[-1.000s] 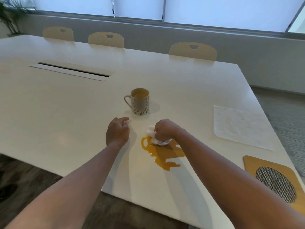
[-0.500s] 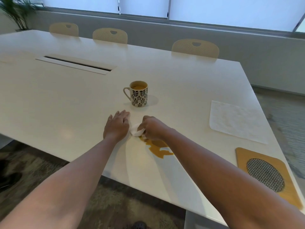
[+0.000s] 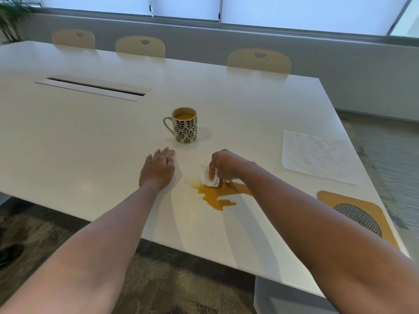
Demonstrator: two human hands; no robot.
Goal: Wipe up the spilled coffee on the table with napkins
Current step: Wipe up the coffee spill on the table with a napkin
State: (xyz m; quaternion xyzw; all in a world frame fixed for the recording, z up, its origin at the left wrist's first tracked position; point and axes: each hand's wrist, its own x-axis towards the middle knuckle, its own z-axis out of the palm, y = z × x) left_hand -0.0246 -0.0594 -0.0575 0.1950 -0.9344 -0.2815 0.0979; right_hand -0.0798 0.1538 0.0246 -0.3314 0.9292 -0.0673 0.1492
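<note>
Right hand (image 3: pixel 226 165) is down on the white worktop (image 3: pixel 90 137), its fingers (image 3: pixel 212 171) curled and clamped on a crumpled white napkin (image 3: pixel 208 179). The wad touches the far edge of the spilled coffee (image 3: pixel 217 196), an orange-brown puddle that spreads from just under those fingers toward the near edge of the worktop. A faint wet smear shows just to the left of the napkin.

Left hand (image 3: pixel 158 169) lies palm-down and flat, fingers straight and close together, holding nothing, just to the left of the puddle and apart from it.

Beyond both sets of fingers stands a leaf-patterned mug (image 3: pixel 184 125), upright, handle to the left, with coffee inside; it sits near the left fingertips but not touching them.

Well off to the right of the clamped fingers, a flat white napkin sheet (image 3: pixel 317 155) lies spread out. Nearer, on the right corner, sits a tan mat with a dark mesh oval (image 3: pixel 358 214).

Far across, three beige chairs (image 3: pixel 259 61) line the opposite edge.
</note>
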